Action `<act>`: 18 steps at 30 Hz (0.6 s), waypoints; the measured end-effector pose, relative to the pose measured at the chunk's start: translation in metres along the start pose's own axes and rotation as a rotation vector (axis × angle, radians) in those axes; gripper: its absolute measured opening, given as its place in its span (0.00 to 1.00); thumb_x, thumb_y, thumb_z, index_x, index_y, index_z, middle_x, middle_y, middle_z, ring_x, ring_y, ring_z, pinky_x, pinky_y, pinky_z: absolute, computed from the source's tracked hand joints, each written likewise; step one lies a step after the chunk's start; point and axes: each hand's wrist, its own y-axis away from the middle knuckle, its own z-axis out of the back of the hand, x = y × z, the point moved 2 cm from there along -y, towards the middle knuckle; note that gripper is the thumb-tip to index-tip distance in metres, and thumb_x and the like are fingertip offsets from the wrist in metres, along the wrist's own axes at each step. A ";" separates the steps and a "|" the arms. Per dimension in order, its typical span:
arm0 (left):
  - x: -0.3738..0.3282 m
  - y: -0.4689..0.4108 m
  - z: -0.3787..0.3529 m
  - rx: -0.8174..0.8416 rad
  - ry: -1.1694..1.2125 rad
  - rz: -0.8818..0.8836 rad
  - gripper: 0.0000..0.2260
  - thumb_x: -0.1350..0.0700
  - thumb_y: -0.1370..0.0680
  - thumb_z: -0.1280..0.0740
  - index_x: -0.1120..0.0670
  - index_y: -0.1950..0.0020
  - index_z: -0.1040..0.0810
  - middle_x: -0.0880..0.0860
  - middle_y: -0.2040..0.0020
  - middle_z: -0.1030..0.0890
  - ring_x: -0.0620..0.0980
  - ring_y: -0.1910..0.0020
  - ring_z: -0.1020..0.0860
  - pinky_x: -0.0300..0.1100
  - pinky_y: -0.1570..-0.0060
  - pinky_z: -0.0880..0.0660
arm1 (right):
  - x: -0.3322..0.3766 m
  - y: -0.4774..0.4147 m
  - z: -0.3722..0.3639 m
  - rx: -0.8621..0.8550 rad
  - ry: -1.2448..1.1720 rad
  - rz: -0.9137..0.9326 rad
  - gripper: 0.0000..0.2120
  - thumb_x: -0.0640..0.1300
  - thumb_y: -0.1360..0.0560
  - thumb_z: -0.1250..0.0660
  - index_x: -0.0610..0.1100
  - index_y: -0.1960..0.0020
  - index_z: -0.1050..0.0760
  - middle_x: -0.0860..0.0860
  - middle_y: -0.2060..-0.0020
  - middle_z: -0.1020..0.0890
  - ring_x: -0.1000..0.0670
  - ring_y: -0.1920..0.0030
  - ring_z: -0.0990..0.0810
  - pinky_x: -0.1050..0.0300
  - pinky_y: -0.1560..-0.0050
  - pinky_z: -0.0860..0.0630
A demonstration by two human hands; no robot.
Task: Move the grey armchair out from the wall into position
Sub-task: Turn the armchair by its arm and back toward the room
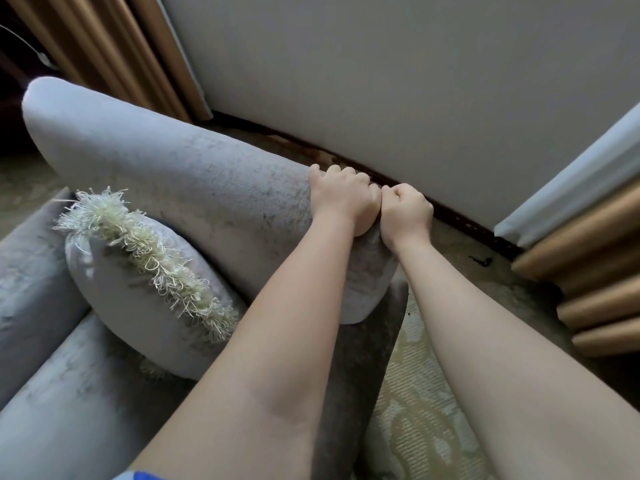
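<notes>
I have both hands curled over the top edge of the grey armchair (166,174)'s backrest, left hand (343,199) and right hand (407,211) knuckle to knuckle, fingers wrapped behind the fabric. The chair stands on the carpet (419,403) close to its edge along the wall (381,81), with a narrow strip of floor between. The backrest's long axis runs away to my left, so nearly all the chair lies left of my grip. I judge a pull towards me would swing this right end out first.
</notes>
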 end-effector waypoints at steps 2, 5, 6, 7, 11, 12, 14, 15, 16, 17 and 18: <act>0.000 0.001 0.001 -0.019 0.006 0.014 0.20 0.48 0.21 0.52 0.52 0.47 0.22 0.52 0.42 0.22 0.54 0.40 0.29 0.56 0.34 0.46 | -0.004 0.000 0.000 -0.015 -0.113 -0.042 0.10 0.48 0.23 0.40 0.43 0.54 0.24 0.46 0.54 0.19 0.45 0.50 0.24 0.58 0.56 0.34; -0.002 0.003 0.000 -0.020 0.001 0.032 0.20 0.49 0.21 0.51 0.52 0.44 0.22 0.52 0.40 0.23 0.54 0.39 0.30 0.55 0.32 0.47 | -0.005 0.001 0.001 0.023 -0.132 -0.043 0.10 0.47 0.24 0.40 0.43 0.56 0.22 0.49 0.59 0.21 0.47 0.54 0.27 0.59 0.59 0.37; -0.003 0.004 0.000 -0.029 -0.004 0.034 0.19 0.49 0.21 0.51 0.52 0.44 0.22 0.52 0.40 0.23 0.54 0.38 0.30 0.55 0.32 0.47 | -0.004 0.001 0.002 0.030 -0.117 -0.034 0.11 0.47 0.25 0.40 0.43 0.62 0.26 0.49 0.65 0.24 0.46 0.57 0.29 0.57 0.62 0.39; -0.003 0.004 0.000 -0.033 -0.009 0.038 0.19 0.49 0.21 0.51 0.52 0.45 0.22 0.52 0.40 0.23 0.54 0.39 0.30 0.55 0.32 0.46 | -0.004 0.003 0.003 0.029 -0.098 -0.024 0.14 0.46 0.25 0.41 0.42 0.67 0.31 0.49 0.70 0.28 0.45 0.60 0.32 0.54 0.66 0.43; -0.003 0.004 -0.002 -0.056 -0.029 0.048 0.18 0.50 0.21 0.51 0.52 0.46 0.23 0.53 0.41 0.22 0.54 0.40 0.29 0.53 0.34 0.44 | -0.002 0.005 0.004 0.026 -0.041 -0.039 0.17 0.46 0.25 0.44 0.43 0.71 0.39 0.49 0.72 0.32 0.43 0.63 0.35 0.53 0.72 0.42; -0.004 0.004 -0.003 -0.062 -0.038 0.050 0.18 0.50 0.21 0.51 0.52 0.47 0.23 0.52 0.42 0.22 0.53 0.40 0.29 0.53 0.35 0.43 | -0.002 0.007 0.004 0.016 -0.028 -0.047 0.16 0.47 0.25 0.45 0.43 0.70 0.39 0.49 0.70 0.30 0.43 0.62 0.33 0.53 0.70 0.41; -0.003 0.005 -0.005 -0.074 -0.055 0.058 0.18 0.50 0.21 0.52 0.52 0.47 0.24 0.52 0.43 0.22 0.53 0.41 0.28 0.52 0.36 0.42 | -0.001 0.011 0.002 -0.004 -0.008 -0.051 0.16 0.48 0.25 0.45 0.44 0.69 0.37 0.48 0.66 0.28 0.42 0.61 0.31 0.55 0.65 0.39; -0.003 0.006 -0.006 -0.083 -0.058 0.055 0.18 0.50 0.21 0.52 0.52 0.47 0.24 0.52 0.43 0.22 0.53 0.41 0.28 0.52 0.37 0.42 | -0.001 0.013 0.002 -0.011 -0.004 -0.045 0.15 0.48 0.25 0.46 0.44 0.69 0.37 0.47 0.65 0.28 0.42 0.60 0.31 0.55 0.64 0.39; -0.002 0.008 -0.005 -0.089 -0.061 0.049 0.18 0.50 0.21 0.52 0.52 0.47 0.24 0.52 0.42 0.22 0.53 0.41 0.28 0.51 0.37 0.42 | -0.001 0.015 0.002 -0.015 -0.001 -0.040 0.15 0.48 0.25 0.46 0.44 0.69 0.36 0.47 0.65 0.28 0.41 0.60 0.31 0.56 0.63 0.38; -0.002 0.011 -0.004 -0.090 -0.063 0.041 0.18 0.50 0.21 0.52 0.51 0.47 0.24 0.52 0.42 0.22 0.53 0.41 0.28 0.51 0.38 0.42 | 0.000 0.018 0.003 -0.021 0.000 -0.036 0.15 0.48 0.25 0.47 0.44 0.68 0.36 0.47 0.65 0.28 0.41 0.60 0.30 0.56 0.63 0.38; -0.003 0.014 -0.002 -0.089 -0.062 0.034 0.18 0.50 0.21 0.52 0.51 0.47 0.24 0.52 0.43 0.22 0.53 0.41 0.28 0.51 0.39 0.42 | 0.001 0.021 0.005 -0.034 -0.001 -0.036 0.15 0.48 0.25 0.47 0.44 0.68 0.36 0.48 0.66 0.28 0.42 0.60 0.30 0.56 0.63 0.38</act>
